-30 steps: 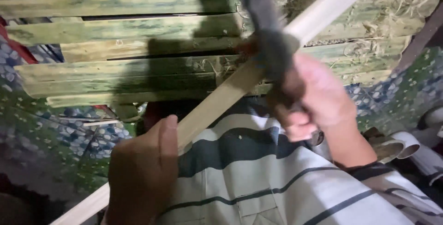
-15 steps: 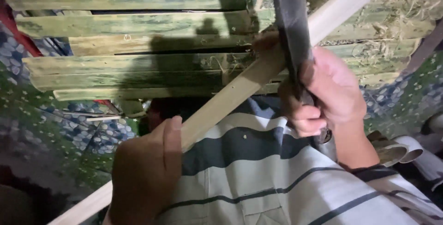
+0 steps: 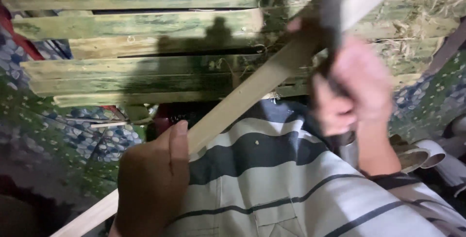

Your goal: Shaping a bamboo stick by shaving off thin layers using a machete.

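Your left hand [image 3: 150,183] stays clamped low on the pale bamboo strip [image 3: 252,89], fingers wrapped tight. Your right hand [image 3: 357,89], gripping the dark knife [image 3: 332,8], has slid further up the strip, so the shaving stroke's moving along.

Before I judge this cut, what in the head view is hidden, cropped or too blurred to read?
- Blade: motion-blurred, its tip cut off by the top edge; its contact with the bamboo strip is unreadable.
- Right hand: blurred, so the grip on the handle is unclear.
- Strip's lower end: hidden behind the left hand and cropped by the bottom edge.
- Split bamboo pile: partly in shadow.
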